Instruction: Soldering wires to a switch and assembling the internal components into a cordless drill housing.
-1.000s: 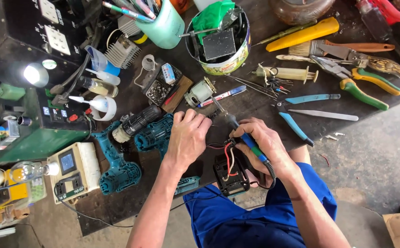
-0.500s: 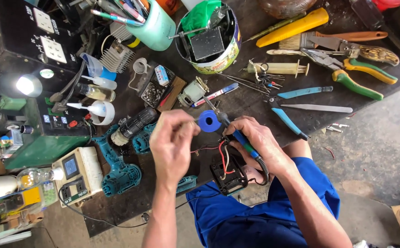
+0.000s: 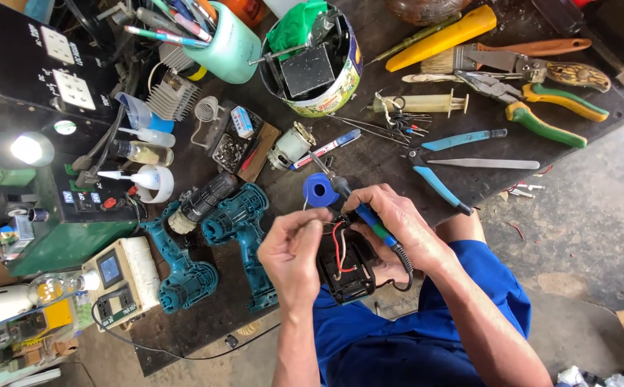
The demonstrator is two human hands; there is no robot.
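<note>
Left hand (image 3: pixel 294 251) pinches solder wire over the black battery pack (image 3: pixel 346 266), right hand (image 3: pixel 398 229) grips the soldering iron (image 3: pixel 369 215); a slip could scorch the red wires (image 3: pixel 338 244).

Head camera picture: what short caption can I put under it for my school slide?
Right hand holds a blue-handled soldering iron over a black part with red and white wires; left hand pinches thin wire.

The battery pack (image 3: pixel 346 269) sits at the table (image 3: pixel 369 161) edge between both hands. The solder spool (image 3: pixel 319 190) lies at its 11 o'clock, two drill bodies (image 3: pixel 215 240) at 9, the pliers (image 3: pixel 541 107) at 2.
</note>
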